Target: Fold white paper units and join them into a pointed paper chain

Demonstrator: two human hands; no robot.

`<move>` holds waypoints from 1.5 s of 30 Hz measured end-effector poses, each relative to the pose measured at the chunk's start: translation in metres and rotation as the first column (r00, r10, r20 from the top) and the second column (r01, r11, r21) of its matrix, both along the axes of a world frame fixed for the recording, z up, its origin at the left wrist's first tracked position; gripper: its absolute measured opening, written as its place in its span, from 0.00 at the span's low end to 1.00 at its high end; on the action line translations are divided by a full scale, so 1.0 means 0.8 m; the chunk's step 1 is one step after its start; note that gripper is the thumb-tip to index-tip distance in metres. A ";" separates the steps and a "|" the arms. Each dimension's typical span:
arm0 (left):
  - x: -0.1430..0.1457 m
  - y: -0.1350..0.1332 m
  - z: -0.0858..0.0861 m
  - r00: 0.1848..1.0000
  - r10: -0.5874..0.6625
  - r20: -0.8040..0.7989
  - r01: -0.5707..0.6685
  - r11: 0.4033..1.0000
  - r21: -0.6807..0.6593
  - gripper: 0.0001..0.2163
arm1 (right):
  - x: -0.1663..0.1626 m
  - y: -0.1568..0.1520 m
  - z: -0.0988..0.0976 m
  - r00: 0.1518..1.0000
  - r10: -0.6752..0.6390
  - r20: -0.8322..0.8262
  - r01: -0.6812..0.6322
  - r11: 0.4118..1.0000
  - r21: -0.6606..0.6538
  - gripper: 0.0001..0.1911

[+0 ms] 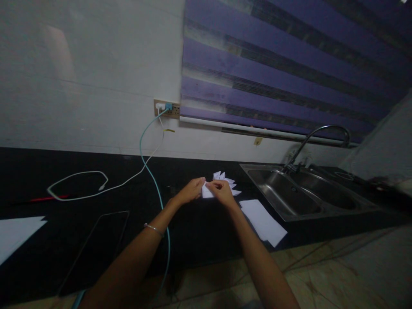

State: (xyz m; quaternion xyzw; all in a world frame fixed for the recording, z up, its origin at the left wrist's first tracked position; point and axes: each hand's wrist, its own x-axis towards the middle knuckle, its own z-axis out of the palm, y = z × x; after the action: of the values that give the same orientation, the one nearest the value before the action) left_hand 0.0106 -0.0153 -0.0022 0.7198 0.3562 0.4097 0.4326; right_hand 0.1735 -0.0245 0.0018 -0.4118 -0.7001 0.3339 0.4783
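Between my two hands, over the black countertop, is a small piece of folded white paper (207,192). My left hand (192,190) grips its left edge, thumb at the top. My right hand (221,191) pinches its upper right part with curled fingers. Just behind my right hand lie several pointed folded paper pieces (229,180), partly covered by that hand. Near my right forearm rests a stack of white paper sheets (262,221). A bracelet (153,228) circles my left wrist.
A steel double sink (283,193) with a curved faucet (309,139) is at the right. A teal cable (155,180) runs from the wall outlet (166,109) across the counter, under my left arm. White cable (77,198), red pen-like stick (48,198) and more paper (19,234) lie left.
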 end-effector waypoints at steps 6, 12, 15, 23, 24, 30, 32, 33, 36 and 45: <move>-0.003 -0.002 0.003 0.996 -0.071 -0.056 0.071 0.997 -0.010 0.20 | 0.002 0.004 0.000 0.993 -0.088 -0.080 0.090 0.996 0.016 0.19; -0.003 -0.003 0.002 0.990 -0.040 -0.132 0.051 0.995 0.080 0.20 | 0.004 0.006 -0.001 0.989 -0.129 -0.072 0.132 0.991 0.038 0.20; -0.006 -0.001 0.004 0.984 -0.010 -0.177 0.041 0.984 0.171 0.20 | 0.005 0.008 -0.005 0.993 -0.109 -0.041 0.110 0.993 0.039 0.19; -0.008 0.002 0.006 0.982 0.068 -0.177 -0.028 0.975 0.218 0.19 | 0.008 0.012 -0.013 0.993 0.047 -0.105 -0.058 0.993 -0.103 0.19; -0.007 0.001 0.006 0.981 0.076 -0.176 -0.036 0.975 0.220 0.19 | 0.008 0.012 -0.014 0.994 0.033 -0.107 -0.044 0.994 -0.103 0.19; -0.003 -0.003 0.006 0.991 0.023 -0.131 0.000 0.985 0.174 0.19 | 0.008 0.014 -0.014 0.994 -0.001 -0.108 -0.009 0.996 -0.094 0.19; -0.003 -0.002 0.002 0.994 -0.025 -0.103 0.034 0.996 0.087 0.21 | 0.008 0.014 -0.013 0.995 0.017 -0.094 -0.025 0.996 -0.084 0.20; -0.003 -0.001 0.000 0.995 -0.045 -0.093 0.049 0.998 0.038 0.22 | 0.008 0.013 -0.012 0.997 0.024 -0.079 -0.030 0.997 -0.071 0.21; -0.003 0.001 -0.007 0.995 -0.078 -0.064 0.076 0.996 -0.039 0.22 | 0.010 0.013 -0.012 0.999 0.031 -0.029 -0.032 0.999 -0.031 0.22; -0.005 0.007 -0.009 0.991 -0.094 -0.100 0.096 0.995 0.012 0.21 | 0.011 0.011 -0.009 0.999 0.029 0.019 -0.029 1.000 0.006 0.21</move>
State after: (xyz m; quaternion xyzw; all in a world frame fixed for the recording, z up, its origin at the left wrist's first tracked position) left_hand 0.0062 -0.0095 -0.0095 0.7590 0.3392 0.3554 0.4273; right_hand 0.1824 -0.0160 -0.0055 -0.4031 -0.7115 0.3350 0.4681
